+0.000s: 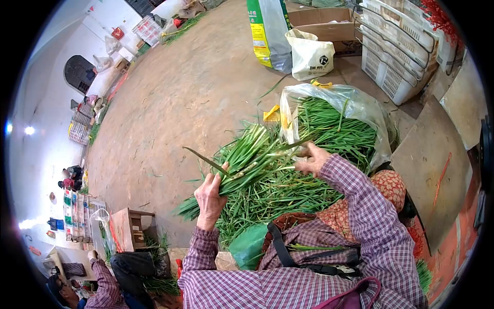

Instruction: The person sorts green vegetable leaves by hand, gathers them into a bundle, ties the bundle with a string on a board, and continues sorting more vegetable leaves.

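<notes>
My left hand [210, 201] is closed around a bunch of garlic chives [252, 152], its pale stem ends pointing up and right. One darker blade sticks out to the left above the thumb. At the right side of the bunch is my right hand [313, 159], thumb and fingers apart and slightly blurred, close to some loose stalks. Beneath both hands spreads a heap of loose chives [272, 201]. Beyond my right hand, an open clear plastic bag [360, 103] holds more chives [334, 123]. A green plastic sheet [248, 247] lies near my lap.
A cream cloth bag [311, 56], a tall green-and-yellow sack [267, 36] and a cardboard box [321, 26] stand ahead. Stacked white crates [391, 56] are at the right. Another person [103, 286] sits lower left near a wooden stool [135, 226].
</notes>
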Demonstrator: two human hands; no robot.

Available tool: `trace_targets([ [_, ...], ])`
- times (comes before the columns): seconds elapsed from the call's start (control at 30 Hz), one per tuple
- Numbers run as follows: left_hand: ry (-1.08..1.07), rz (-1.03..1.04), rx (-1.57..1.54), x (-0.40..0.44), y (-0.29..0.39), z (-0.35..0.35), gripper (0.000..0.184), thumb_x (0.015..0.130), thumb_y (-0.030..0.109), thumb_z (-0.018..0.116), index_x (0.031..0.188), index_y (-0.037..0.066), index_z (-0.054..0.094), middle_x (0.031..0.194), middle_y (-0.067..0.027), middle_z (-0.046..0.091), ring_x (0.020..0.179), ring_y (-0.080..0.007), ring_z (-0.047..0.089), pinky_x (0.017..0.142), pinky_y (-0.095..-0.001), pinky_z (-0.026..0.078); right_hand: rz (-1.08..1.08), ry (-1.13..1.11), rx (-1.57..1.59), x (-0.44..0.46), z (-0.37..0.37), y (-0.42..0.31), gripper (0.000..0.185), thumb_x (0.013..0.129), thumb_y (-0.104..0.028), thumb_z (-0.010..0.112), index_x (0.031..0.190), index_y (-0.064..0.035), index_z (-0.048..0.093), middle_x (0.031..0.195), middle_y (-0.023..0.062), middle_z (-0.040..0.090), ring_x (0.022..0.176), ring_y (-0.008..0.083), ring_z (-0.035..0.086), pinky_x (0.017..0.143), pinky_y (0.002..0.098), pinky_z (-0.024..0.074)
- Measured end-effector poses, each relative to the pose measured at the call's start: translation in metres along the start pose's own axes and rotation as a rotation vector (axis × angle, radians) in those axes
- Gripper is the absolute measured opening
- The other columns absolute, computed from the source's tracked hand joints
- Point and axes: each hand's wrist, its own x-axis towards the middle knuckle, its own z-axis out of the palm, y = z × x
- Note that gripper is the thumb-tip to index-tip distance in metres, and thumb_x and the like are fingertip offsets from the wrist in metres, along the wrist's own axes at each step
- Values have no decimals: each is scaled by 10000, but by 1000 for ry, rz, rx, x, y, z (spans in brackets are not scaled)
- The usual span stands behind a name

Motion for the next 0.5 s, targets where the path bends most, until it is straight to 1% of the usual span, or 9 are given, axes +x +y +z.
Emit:
trace_targets([
  [0.1,8,68,30,3,8,1,761,573,-15,664,1276,252,546,720,-62,447,602,-239,528,514,-353,429,-209,25,346,8,12,-6,854,806,-522,639,1429,-103,233,1189,179,569,645,144,586,449,235,471],
  [0.13,24,119,22,3,7,2,773,565,-22,660,1279,251,545,721,-56,450,605,-232,530,513,-352,428,-225,7,326,11,14,-9,735,848,-540,575,1412,-151,310,1118,165,602,552,102,543,422,216,441],
  [0.17,41,172,13,3,7,4,785,557,-29,657,1282,250,544,722,-49,454,609,-224,531,513,-351,427,-303,124,392,11,21,-12,514,884,-491,554,1276,-160,520,929,108,653,458,68,484,400,202,415],
  [0.23,38,182,9,4,8,5,802,548,-32,654,1292,245,540,727,-47,460,620,-223,537,527,-349,434,-213,198,617,12,19,-11,369,926,-422,520,1085,-115,652,745,43,637,393,49,430,386,194,401],
  [0.27,40,171,24,5,11,3,737,567,-22,658,1258,218,568,814,-66,535,640,-248,564,543,-346,448,-239,254,681,12,21,-14,325,950,-353,502,976,-91,691,608,0,572,391,48,429,362,197,382],
  [0.3,42,156,41,5,12,1,673,586,-12,663,1224,191,597,901,-84,610,660,-274,591,558,-343,462,-138,345,631,12,19,-18,295,945,-323,516,961,-78,679,614,4,565,389,51,432,333,204,357],
  [0.33,80,179,10,4,7,6,599,558,-4,666,1131,160,611,745,-63,478,651,-245,557,549,-350,438,-60,399,730,4,11,-18,265,929,-305,543,896,-68,654,585,-6,528,384,59,415,312,208,330],
  [0.47,86,112,123,-7,-12,5,506,578,39,699,1068,125,610,741,-70,476,652,-245,558,542,-354,435,-160,530,962,-1,-46,17,310,873,-364,616,873,-55,598,552,-47,439,392,61,356,321,226,291],
  [0.5,84,105,127,-8,-13,4,506,578,39,699,1068,125,610,741,-70,476,652,-245,558,542,-354,435,-217,464,853,-7,-60,19,352,865,-396,612,951,-54,617,655,-1,561,459,96,435,388,249,388],
])
